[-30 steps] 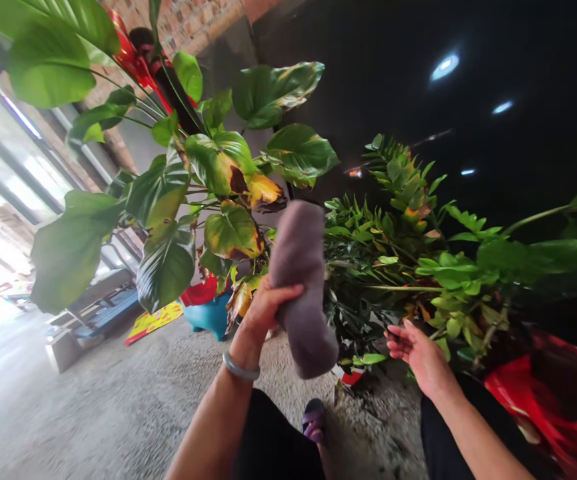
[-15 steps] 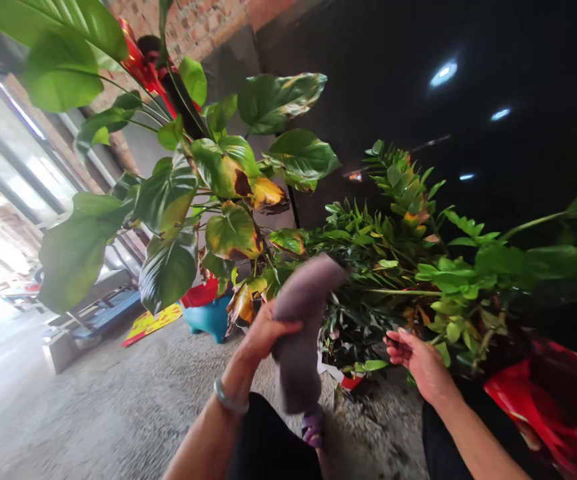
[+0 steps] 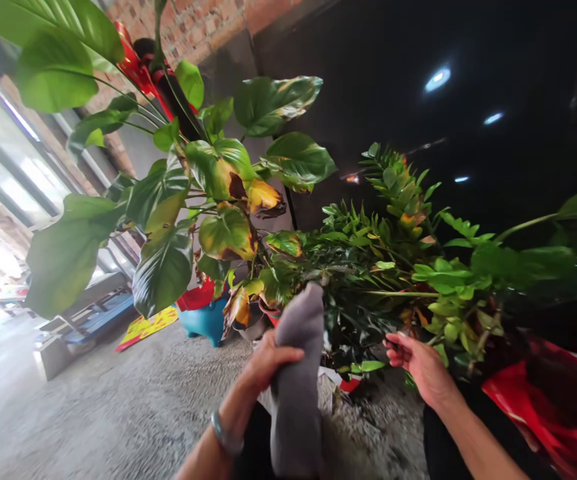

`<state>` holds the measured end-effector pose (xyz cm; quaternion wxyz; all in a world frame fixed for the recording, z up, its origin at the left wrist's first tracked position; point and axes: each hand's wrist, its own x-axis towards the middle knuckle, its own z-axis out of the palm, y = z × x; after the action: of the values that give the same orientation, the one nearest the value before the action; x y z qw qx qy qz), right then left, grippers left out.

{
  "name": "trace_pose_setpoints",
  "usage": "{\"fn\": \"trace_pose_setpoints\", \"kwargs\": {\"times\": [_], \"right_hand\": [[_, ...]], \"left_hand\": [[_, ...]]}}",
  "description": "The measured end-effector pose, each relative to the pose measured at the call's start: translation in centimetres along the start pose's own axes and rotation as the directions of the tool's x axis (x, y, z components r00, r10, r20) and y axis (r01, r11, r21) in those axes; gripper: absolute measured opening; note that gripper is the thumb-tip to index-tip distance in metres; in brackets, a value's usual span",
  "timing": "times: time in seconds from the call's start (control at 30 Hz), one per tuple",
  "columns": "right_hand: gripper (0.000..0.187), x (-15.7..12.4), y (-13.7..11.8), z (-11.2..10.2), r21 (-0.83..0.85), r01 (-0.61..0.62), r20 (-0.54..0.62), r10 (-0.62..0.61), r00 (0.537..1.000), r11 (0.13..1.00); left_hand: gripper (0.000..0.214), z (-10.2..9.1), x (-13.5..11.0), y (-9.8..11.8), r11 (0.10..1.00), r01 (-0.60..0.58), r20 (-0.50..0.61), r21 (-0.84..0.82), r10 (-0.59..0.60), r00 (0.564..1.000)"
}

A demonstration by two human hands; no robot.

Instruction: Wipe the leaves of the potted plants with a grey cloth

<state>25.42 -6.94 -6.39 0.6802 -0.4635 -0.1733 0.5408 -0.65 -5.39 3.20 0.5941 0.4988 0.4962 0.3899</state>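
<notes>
Inside the left hand (image 3: 267, 365), soft grey cloth (image 3: 296, 400), bunched

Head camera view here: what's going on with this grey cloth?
A person grips a grey cloth in their left hand, with a bangle on that wrist. Their right hand is open, close beside the leaves of a ZZ plant. A broad-leaved plant with yellowing leaves rises ahead, with a blue pot under its leaves, on a rough concrete floor.
</notes>
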Motion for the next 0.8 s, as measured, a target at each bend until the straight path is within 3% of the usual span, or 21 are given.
{"fn": "trace_pose_setpoints", "kwargs": {"times": [0.1, 0.17, 0.2, 0.27, 0.37, 0.47, 0.57, 0.7, 0.8], "right_hand": [[0.028, -0.1, 0.0, 0.4, -0.014, -0.004, 0.011, 0.004, 1.0, 1.0], [0.029, -0.2, -0.1, 0.7, -0.053, 0.001, 0.023, 0.001, 1.0, 0.999], [0.03, -0.4, -0.1, 0.8, -0.078, 0.005, 0.03, -0.003, 1.0, 0.997], [0.033, -0.6, -0.2, 0.8, -0.123, 0.011, 0.054, -0.004, 0.999, 0.992], [0.036, -1.1, -0.3, 0.7, -0.176, 0.007, 0.127, 0.016, 0.992, 0.984], [0.034, -1.4, -0.4, 0.5, -0.229, -0.013, 0.18, 0.055, 0.982, 0.973], [0.031, -1.6, -0.8, 0.7, -0.231, -0.041, 0.15, 0.077, 0.986, 0.972], [0.029, -1.9, -1.1, 1.1, -0.197, -0.096, 0.121, 0.121, 0.985, 0.976], [0.03, -1.8, -0.8, 0.9, -0.2, -0.114, 0.11, 0.138, 0.984, 0.973]], "left_hand": [[0.036, -0.5, 2.0, 4.7, 0.942, -0.266, -0.256, -0.204, 0.21, 0.943], [0.038, -0.1, 3.4, 5.7, 0.888, -0.362, -0.404, -0.284, 0.232, 0.885], [0.037, 0.3, 4.0, 5.4, 0.886, -0.355, -0.434, -0.298, 0.206, 0.877], [0.027, 1.3, 4.3, 3.2, 0.94, -0.23, -0.389, -0.251, 0.12, 0.913], [0.018, 2.2, 2.8, -1.7, 0.997, 0.064, -0.167, -0.032, -0.069, 0.984], [0.021, 1.9, 0.2, -4.8, 0.968, 0.237, 0.047, 0.084, -0.241, 0.969], [0.021, 0.6, -1.5, -4.8, 0.956, 0.293, 0.104, 0.025, -0.294, 0.95], [0.031, -0.6, -1.5, -2.4, 0.96, 0.221, -0.03, -0.174, -0.229, 0.973], [0.035, -0.3, -0.6, -0.5, 0.945, 0.136, -0.097, -0.299, -0.172, 0.98]]}}
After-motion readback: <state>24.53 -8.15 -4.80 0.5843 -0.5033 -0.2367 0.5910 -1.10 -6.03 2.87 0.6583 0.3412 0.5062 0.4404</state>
